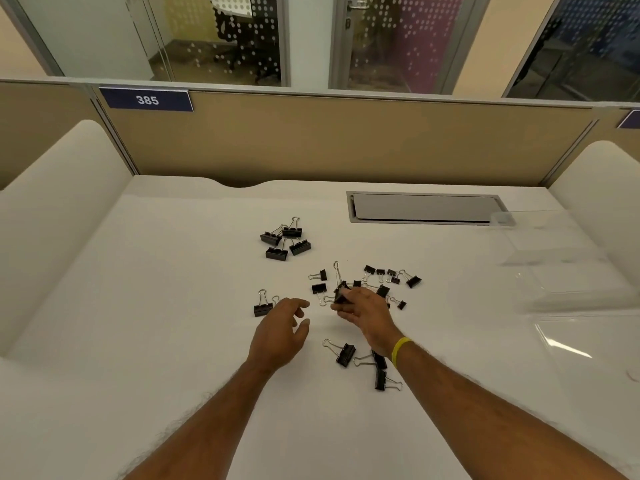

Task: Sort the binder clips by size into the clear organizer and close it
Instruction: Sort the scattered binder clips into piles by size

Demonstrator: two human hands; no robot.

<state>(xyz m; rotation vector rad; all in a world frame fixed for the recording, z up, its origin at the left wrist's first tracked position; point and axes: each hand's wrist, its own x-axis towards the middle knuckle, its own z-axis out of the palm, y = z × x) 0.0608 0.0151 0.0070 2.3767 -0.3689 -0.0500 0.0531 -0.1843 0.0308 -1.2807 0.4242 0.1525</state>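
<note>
Clips (346,355): all loose on the desk (173,306) — one group (285,239) of four set apart, far; the rest mixed.
Organizer (568,271): right, appears open, no clips seen inside.
Right hand (363,310): pinching one clip (341,296).
Left hand (278,332): relaxed, empty.
Progress: early — filling and closing remain.

You face a white tabletop (173,306) with a grey rectangular cable hatch (424,207) set into it towards the far right. Along its far edge stands a tan partition (329,140) bearing a blue plate marked 385 (147,100), and rounded white side panels rise at your left (62,188) and right (599,181). Beyond the partition, you see glass walls patterned with white dots (408,39) and a dark office chair (239,36) behind them.
</note>
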